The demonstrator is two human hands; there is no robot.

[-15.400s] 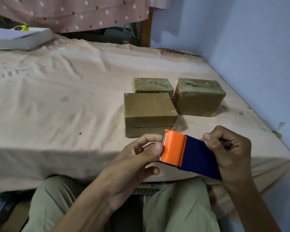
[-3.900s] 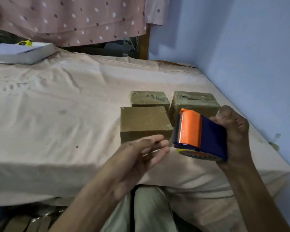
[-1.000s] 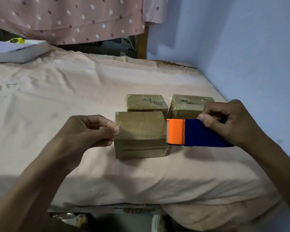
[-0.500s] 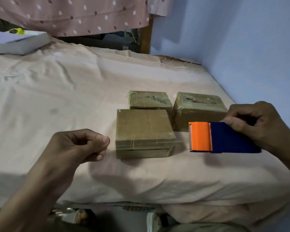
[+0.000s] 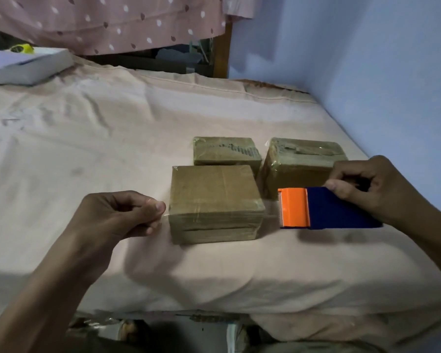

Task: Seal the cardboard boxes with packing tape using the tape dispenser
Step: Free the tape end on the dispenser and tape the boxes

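Three brown cardboard boxes sit on the bed. The nearest box lies between my hands. My right hand grips the blue and orange tape dispenser just right of that box, orange end toward it. My left hand pinches the end of a clear strip of tape at the box's left side. The strip is faint and seems to stretch across the box's front to the dispenser. Behind stand a second box and a third box, both wrapped in clear tape.
A peach sheet covers the bed, whose front edge drops off close to me. A blue wall runs along the right. A white flat box lies at the far left, under a dotted pink curtain.
My left hand has moved right, up to the near box's left side. My right hand has brought the dispenser slightly left, nearer the box, since half a second ago.
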